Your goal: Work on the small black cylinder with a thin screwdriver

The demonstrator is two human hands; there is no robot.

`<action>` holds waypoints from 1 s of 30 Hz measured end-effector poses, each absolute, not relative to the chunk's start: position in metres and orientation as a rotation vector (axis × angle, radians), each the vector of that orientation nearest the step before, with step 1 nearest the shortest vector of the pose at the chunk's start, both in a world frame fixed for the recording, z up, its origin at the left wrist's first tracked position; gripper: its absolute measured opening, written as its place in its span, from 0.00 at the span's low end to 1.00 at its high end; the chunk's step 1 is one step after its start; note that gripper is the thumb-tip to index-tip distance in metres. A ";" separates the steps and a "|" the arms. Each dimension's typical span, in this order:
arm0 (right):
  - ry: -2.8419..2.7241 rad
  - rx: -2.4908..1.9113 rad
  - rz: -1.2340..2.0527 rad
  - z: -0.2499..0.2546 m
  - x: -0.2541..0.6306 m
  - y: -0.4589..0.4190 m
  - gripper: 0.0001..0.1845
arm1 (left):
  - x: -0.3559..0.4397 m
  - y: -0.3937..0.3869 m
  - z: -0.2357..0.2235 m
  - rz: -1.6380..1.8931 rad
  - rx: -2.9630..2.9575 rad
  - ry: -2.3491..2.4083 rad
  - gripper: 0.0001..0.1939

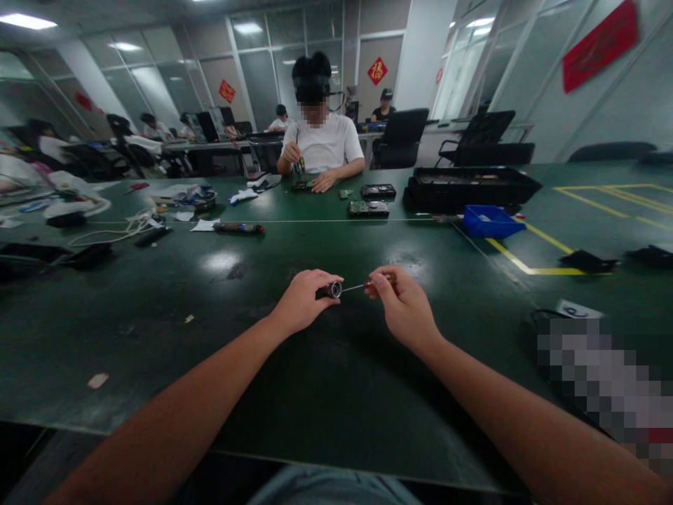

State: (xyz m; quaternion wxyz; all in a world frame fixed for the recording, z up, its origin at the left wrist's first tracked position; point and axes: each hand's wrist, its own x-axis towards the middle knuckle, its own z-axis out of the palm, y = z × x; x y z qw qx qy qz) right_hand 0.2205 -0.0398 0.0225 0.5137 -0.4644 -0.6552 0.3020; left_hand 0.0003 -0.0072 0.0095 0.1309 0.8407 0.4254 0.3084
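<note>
Between the thumb and fingers of my left hand is a short dark cylinder with a shiny metal-rimmed round end, which looks like a small flashlight. Its other end is hidden by my fingers. My right hand grips a screwdriver by its reddish, partly clear handle. The thin metal shaft points left, with its tip at or very close to the cylinder's rim; contact cannot be made out. Both hands are held over the near middle of the green table.
Opposite sits a person working on a circuit board. Hard drives, a long black tray and a blue bin stand ahead. A dark pen-shaped tool and cables lie left.
</note>
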 end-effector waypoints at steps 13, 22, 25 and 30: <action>-1.538 -1.209 0.501 0.024 0.224 -0.041 0.12 | -0.001 -0.006 0.007 0.830 2.421 1.248 0.20; -1.678 -1.217 0.493 0.025 0.224 -0.041 0.11 | -0.001 -0.005 0.005 0.773 2.425 1.275 0.21; -1.668 -1.244 0.483 0.025 0.225 -0.040 0.10 | -0.002 -0.003 0.003 0.746 2.417 1.279 0.22; -1.629 -1.191 0.479 0.023 0.226 -0.040 0.12 | -0.001 -0.003 0.002 0.702 2.416 1.270 0.21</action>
